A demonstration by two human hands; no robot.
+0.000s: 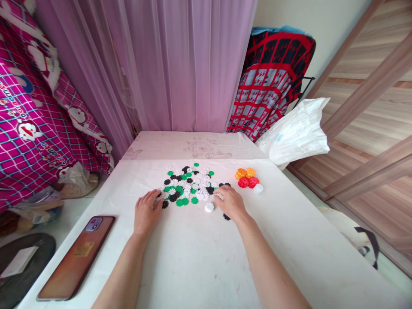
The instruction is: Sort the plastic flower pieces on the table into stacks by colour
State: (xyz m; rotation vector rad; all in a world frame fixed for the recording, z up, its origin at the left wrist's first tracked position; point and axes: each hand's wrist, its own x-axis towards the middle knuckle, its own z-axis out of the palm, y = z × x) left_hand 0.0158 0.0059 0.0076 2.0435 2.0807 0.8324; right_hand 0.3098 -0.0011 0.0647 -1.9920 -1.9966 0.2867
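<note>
A loose pile of notched plastic snowflake discs, with green discs [182, 201], black discs [174, 197] and white discs [202, 194], is spread across the white table [193, 249]. At the pile's left edge lies my left hand [147, 210], thumb apart from the fingers, its fingertips beside black discs. My right hand [229, 201] rests at the right edge, fingers slightly bent and apart, with black discs by its fingertips. Neither hand shows anything held. Just left of the right thumb sits a small stack of white discs [209, 207]. One black disc [227, 216] lies partly under my right wrist.
Orange stacks [246, 173], red stacks [248, 182] and a white stack [258, 188] of discs stand right of the pile. A phone [77, 257] lies face down at the table's left edge. A white plastic bag [296, 131] hangs by the far right corner.
</note>
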